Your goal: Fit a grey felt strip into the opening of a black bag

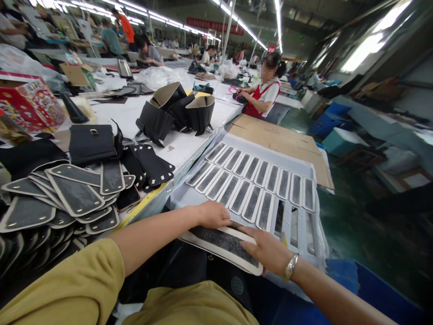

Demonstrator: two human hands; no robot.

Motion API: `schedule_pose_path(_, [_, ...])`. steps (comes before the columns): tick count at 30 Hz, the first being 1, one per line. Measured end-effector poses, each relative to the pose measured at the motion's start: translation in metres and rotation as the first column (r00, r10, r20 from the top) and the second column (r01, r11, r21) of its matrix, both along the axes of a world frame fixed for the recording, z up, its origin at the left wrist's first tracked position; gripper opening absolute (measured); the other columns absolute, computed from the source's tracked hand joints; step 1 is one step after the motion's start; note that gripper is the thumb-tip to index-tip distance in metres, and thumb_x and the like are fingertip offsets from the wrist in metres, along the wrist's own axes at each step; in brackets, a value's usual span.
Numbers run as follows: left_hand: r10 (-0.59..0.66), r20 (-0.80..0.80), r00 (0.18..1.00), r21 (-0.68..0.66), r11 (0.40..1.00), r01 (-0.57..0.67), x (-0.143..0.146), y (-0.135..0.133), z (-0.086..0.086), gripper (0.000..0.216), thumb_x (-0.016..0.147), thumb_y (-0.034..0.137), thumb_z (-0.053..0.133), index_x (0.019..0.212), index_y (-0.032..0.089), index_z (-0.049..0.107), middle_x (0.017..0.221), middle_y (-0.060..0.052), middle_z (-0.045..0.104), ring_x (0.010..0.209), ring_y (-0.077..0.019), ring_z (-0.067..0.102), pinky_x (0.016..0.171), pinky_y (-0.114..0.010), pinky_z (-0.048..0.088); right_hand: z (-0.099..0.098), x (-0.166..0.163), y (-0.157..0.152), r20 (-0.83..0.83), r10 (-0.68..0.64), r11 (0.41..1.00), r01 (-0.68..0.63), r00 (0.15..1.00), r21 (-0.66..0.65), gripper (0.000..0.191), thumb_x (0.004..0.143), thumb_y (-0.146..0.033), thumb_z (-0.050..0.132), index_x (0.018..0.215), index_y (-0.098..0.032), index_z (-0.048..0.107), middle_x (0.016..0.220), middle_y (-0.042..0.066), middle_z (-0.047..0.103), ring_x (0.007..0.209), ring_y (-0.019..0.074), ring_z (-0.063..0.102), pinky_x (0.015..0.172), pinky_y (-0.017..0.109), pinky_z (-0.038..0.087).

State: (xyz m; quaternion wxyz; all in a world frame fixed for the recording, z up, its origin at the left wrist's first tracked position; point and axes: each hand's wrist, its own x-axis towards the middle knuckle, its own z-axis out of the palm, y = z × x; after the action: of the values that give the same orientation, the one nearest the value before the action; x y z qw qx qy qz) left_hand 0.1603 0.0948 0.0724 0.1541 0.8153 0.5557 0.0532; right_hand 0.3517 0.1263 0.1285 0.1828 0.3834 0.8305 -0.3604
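My left hand (214, 214) and my right hand (267, 250) both press on a flat strip (223, 241) with a grey felt centre and a cream border, held at the near edge of a pale board (203, 198). Two rows of several matching strips (252, 183) lie side by side on that board. My right wrist wears a metal watch (291, 267).
To the left, a heap of dark cream-edged panels (64, 198) and black bag parts (93, 142) cover the white table (182, 146). Folded black pieces (176, 113) stand further back. Cardboard sheets (280, 142) lie beyond the board. A person in red (265, 95) works ahead.
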Motion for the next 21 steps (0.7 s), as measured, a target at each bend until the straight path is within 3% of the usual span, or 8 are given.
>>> schedule_pose_path(3, [0.084, 0.011, 0.996, -0.015, 0.996, -0.084, 0.005, 0.005, -0.002, 0.030, 0.080, 0.034, 0.044, 0.074, 0.020, 0.070, 0.075, -0.005, 0.068, 0.072, -0.0197, 0.061, 0.058, -0.026, 0.038, -0.003, -0.002, 0.002, 0.055, 0.018, 1.000, -0.018, 0.998, -0.005, 0.035, 0.084, -0.022, 0.039, 0.115, -0.012, 0.051, 0.094, 0.012, 0.062, 0.052, 0.0163, 0.060, 0.040, 0.024, 0.045])
schedule_pose_path(8, [0.143, 0.027, 0.989, -0.024, 0.989, -0.143, -0.002, 0.009, 0.006, 0.031, 0.079, 0.034, 0.045, 0.072, 0.016, 0.070, 0.074, -0.007, 0.068, 0.070, -0.0210, 0.060, 0.058, -0.027, 0.038, -0.009, -0.010, 0.010, 0.110, 0.175, 0.948, -0.198, 0.978, 0.251, 0.022, 0.081, -0.021, 0.046, 0.093, -0.012, 0.062, 0.087, 0.011, 0.065, 0.086, 0.0235, 0.061, 0.077, 0.032, 0.043])
schedule_pose_path(10, [0.141, 0.179, 0.974, -0.102, 0.987, -0.124, -0.015, 0.003, 0.012, 0.037, 0.085, 0.041, 0.042, 0.081, 0.017, 0.069, 0.073, -0.004, 0.067, 0.067, -0.0161, 0.059, 0.057, -0.024, 0.039, -0.012, -0.012, 0.015, 0.136, 0.188, 0.942, -0.217, 0.973, 0.256, 0.023, 0.081, -0.023, 0.046, 0.095, -0.013, 0.062, 0.088, 0.011, 0.066, 0.086, 0.0231, 0.060, 0.077, 0.031, 0.042])
schedule_pose_path(12, [0.164, 0.407, 0.899, -0.131, 0.984, -0.121, -0.028, -0.012, 0.017, 0.039, 0.086, 0.048, 0.042, 0.097, 0.018, 0.065, 0.076, 0.000, 0.066, 0.067, -0.0122, 0.058, 0.059, -0.021, 0.039, -0.016, -0.012, 0.021, 0.119, 0.186, 0.944, -0.211, 0.975, 0.252, 0.025, 0.082, -0.025, 0.045, 0.095, -0.014, 0.063, 0.088, 0.011, 0.065, 0.085, 0.0222, 0.060, 0.076, 0.029, 0.041])
schedule_pose_path(14, [0.130, 0.507, 0.852, -0.026, 0.990, -0.135, -0.032, -0.038, 0.015, 0.042, 0.082, 0.053, 0.050, 0.103, 0.018, 0.060, 0.083, -0.001, 0.064, 0.075, -0.0127, 0.057, 0.066, -0.021, 0.040, -0.019, -0.011, 0.024, 0.098, 0.175, 0.950, -0.194, 0.980, 0.246, 0.026, 0.083, -0.028, 0.044, 0.095, -0.015, 0.063, 0.087, 0.010, 0.066, 0.084, 0.0218, 0.060, 0.075, 0.029, 0.041])
schedule_pose_path(17, [-0.020, 0.219, 0.976, 0.219, 0.975, -0.029, -0.023, -0.084, -0.005, 0.038, 0.078, 0.052, 0.057, 0.089, 0.016, 0.060, 0.084, -0.005, 0.060, 0.081, -0.0179, 0.053, 0.071, -0.028, 0.039, -0.020, -0.009, 0.024, 0.084, 0.156, 0.957, -0.172, 0.984, 0.235, 0.026, 0.083, -0.028, 0.044, 0.094, -0.015, 0.063, 0.086, 0.009, 0.066, 0.083, 0.0214, 0.060, 0.075, 0.028, 0.041])
schedule_pose_path(19, [-0.035, 0.001, 0.999, 0.284, 0.958, 0.033, -0.014, -0.110, -0.023, 0.022, 0.086, 0.037, 0.051, 0.085, 0.016, 0.056, 0.081, -0.006, 0.058, 0.078, -0.0187, 0.050, 0.067, -0.030, 0.037, -0.018, -0.010, 0.022, 0.082, 0.144, 0.962, -0.159, 0.986, 0.222, 0.025, 0.083, -0.028, 0.044, 0.092, -0.014, 0.063, 0.086, 0.009, 0.066, 0.082, 0.0205, 0.061, 0.075, 0.027, 0.041])
schedule_pose_path(21, [-0.022, -0.086, 0.996, 0.319, 0.946, 0.048, -0.008, -0.127, -0.036, 0.014, 0.089, 0.025, 0.044, 0.082, 0.017, 0.053, 0.079, -0.005, 0.056, 0.074, -0.0182, 0.046, 0.065, -0.032, 0.035, -0.017, -0.013, 0.019, 0.090, 0.133, 0.968, -0.148, 0.987, 0.203, 0.024, 0.083, -0.027, 0.045, 0.091, -0.014, 0.063, 0.087, 0.008, 0.066, 0.081, 0.0199, 0.061, 0.075, 0.026, 0.042])
